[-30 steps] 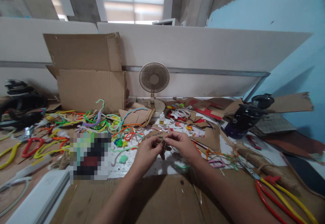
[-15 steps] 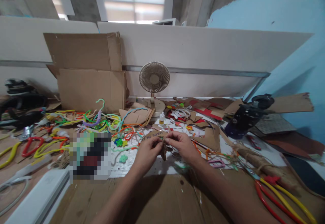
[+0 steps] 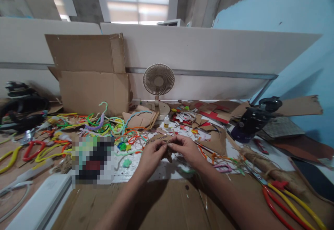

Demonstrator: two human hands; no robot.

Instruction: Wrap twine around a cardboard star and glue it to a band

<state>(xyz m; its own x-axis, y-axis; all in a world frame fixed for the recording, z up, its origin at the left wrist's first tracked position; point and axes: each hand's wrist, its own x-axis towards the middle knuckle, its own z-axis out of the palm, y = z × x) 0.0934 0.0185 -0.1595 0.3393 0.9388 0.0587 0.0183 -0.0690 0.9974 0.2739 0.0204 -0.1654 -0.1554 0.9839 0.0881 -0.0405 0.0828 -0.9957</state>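
Observation:
Above the middle of the littered white tabletop, my left hand (image 3: 152, 154) and my right hand (image 3: 188, 150) meet fingertip to fingertip. Both are closed in a pinch on a small brown star-like piece (image 3: 169, 155), whose lower points stick out beneath the fingers. The fingers hide its upper part, and I cannot make out its material. A strip of printed cardboard (image 3: 165, 137) lies just behind the fingertips. Left of my left hand is a mint-green flower shape (image 3: 127, 163). A pink plastic piece (image 3: 222, 167) lies right of my right wrist.
Scissors with red and yellow handles (image 3: 271, 191) lie front right, by a twine-wrapped roll (image 3: 268, 164). A black tumbler (image 3: 247, 124) stands behind them. Colourful pipe cleaners (image 3: 99, 123) heap at left, near a white box (image 3: 44, 202). Further back are a fan (image 3: 158, 79) and a glue bottle (image 3: 166, 121).
The brown piece has turned and tilted slightly between my fingers, and its lower points have shifted. My fingertips have drawn a little closer together; both arms stay in place.

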